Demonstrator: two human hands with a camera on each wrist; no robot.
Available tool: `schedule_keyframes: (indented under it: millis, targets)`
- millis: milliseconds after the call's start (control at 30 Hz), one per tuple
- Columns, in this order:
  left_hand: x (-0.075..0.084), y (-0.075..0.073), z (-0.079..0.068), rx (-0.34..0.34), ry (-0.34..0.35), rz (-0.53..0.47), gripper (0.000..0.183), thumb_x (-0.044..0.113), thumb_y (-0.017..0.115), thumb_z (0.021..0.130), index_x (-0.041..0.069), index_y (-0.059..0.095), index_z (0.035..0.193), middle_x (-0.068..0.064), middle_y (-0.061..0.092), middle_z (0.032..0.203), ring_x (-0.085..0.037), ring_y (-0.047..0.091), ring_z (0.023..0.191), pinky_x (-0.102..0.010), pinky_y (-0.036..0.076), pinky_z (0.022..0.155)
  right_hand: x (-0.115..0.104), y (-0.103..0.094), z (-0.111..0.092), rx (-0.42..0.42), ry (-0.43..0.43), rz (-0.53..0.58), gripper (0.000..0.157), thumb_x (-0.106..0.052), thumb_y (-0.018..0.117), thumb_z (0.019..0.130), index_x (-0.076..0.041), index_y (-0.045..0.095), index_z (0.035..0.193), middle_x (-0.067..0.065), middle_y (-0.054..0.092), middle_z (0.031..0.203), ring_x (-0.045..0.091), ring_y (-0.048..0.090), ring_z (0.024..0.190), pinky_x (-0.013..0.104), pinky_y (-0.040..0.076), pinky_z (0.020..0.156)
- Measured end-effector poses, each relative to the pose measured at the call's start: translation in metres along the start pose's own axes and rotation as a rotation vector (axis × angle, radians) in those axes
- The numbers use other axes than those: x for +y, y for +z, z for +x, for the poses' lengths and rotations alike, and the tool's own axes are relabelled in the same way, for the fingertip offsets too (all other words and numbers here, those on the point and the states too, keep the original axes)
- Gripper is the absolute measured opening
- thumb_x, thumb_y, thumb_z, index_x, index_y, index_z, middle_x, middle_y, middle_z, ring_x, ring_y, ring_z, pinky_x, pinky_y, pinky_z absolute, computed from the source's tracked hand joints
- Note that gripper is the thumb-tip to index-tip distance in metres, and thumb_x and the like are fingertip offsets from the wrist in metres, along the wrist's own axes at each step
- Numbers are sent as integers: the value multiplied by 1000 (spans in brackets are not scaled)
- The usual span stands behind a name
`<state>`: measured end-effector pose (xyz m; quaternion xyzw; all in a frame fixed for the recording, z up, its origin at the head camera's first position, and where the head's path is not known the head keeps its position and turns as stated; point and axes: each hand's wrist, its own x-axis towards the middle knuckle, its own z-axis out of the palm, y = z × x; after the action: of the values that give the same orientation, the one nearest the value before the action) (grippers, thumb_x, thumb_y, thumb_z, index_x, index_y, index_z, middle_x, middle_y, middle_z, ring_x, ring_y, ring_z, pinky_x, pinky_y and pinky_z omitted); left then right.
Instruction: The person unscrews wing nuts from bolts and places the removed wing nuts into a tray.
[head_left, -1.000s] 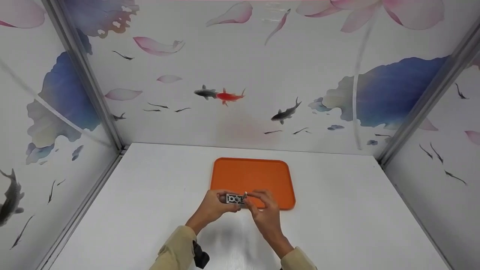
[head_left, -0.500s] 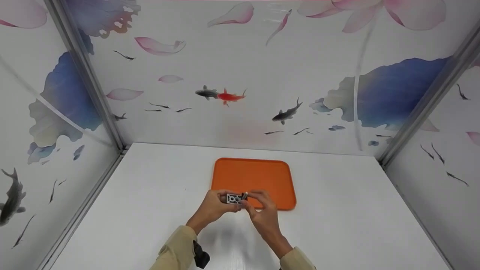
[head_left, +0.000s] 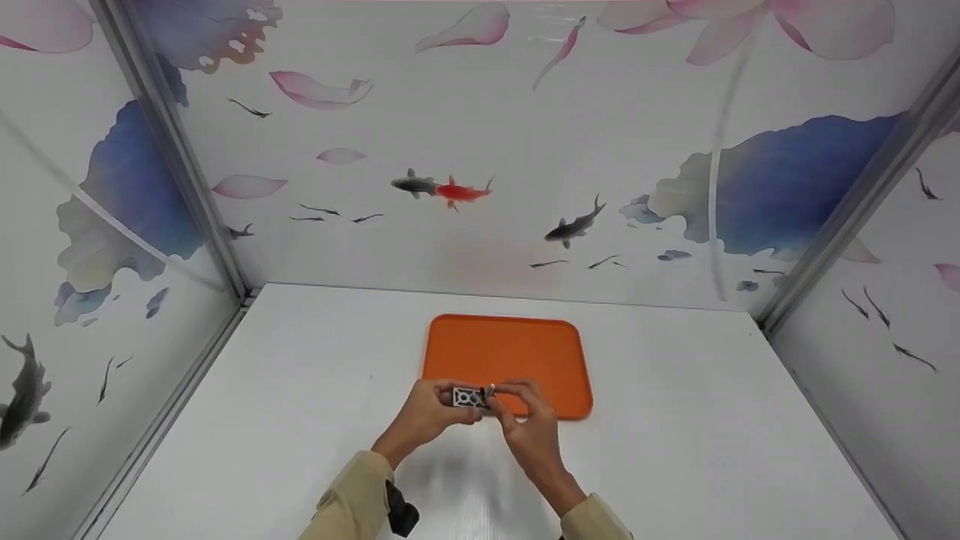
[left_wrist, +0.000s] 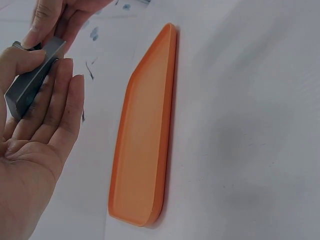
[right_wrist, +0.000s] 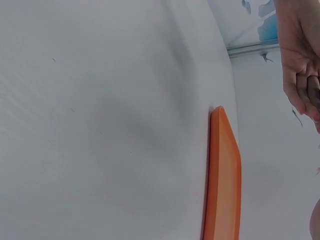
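Observation:
My left hand (head_left: 429, 409) grips a short block of grey metal profile (head_left: 465, 397). The block's cut end, with round openings, faces up in the head view. In the left wrist view, the thumb presses on the long side of the block (left_wrist: 32, 82) and the fingers lie behind it. At its right end, my right hand (head_left: 531, 426) pinches a small part (head_left: 491, 390), dark with a light tip, between thumb and index finger. This part is too small to identify, and the fingers partly hide it. The right wrist view shows the left hand (right_wrist: 302, 65) at upper right.
An orange tray (head_left: 506, 345) lies on the white table (head_left: 300, 375) just beyond the hands. White panels (head_left: 510, 135) printed with fish and petals enclose the table at the back and sides, with metal posts (head_left: 172, 150) at the corners.
The right fingers and the small part have shifted slightly at the block's end, and the small part's tilt has changed a little. The left hand has kept its grip.

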<state>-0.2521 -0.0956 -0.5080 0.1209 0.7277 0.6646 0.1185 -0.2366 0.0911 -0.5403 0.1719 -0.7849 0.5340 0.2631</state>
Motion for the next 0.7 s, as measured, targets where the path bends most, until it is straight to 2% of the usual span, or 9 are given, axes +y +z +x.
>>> schedule_keyframes:
  millis: [133,433,533,700]
  targets:
    - [0,0,0,2,12,9,35,3,75,85,-6,68,119,-20,73,110,-19,74,92,-32,63,83,0,-1,0,12,13,2,16,-16,76,88,-20,73,103,-2,67,103,15,64,101,32,61,79]
    - [-2,-1,1,10,3,-5,38,1,75,84,-8,67,120,-21,74,108,-18,75,91,-31,63,82,1,0,2,79,-73,12,13,-9,78,85,-15,68,91,0,67,95,13,63,92,33,60,80]
    - [-2,-1,1,8,4,-5,39,0,74,84,-9,66,120,-22,74,107,-19,75,91,-31,63,81,0,0,3,91,-94,7,13,-8,78,84,-14,69,90,0,67,94,16,64,90,31,60,80]
    - [-2,-1,1,11,-4,-2,39,0,74,83,-8,66,121,-21,74,108,-19,75,91,-31,63,81,2,1,2,86,-68,-10,9,-10,77,86,-16,71,91,-2,67,95,15,65,91,24,58,80]
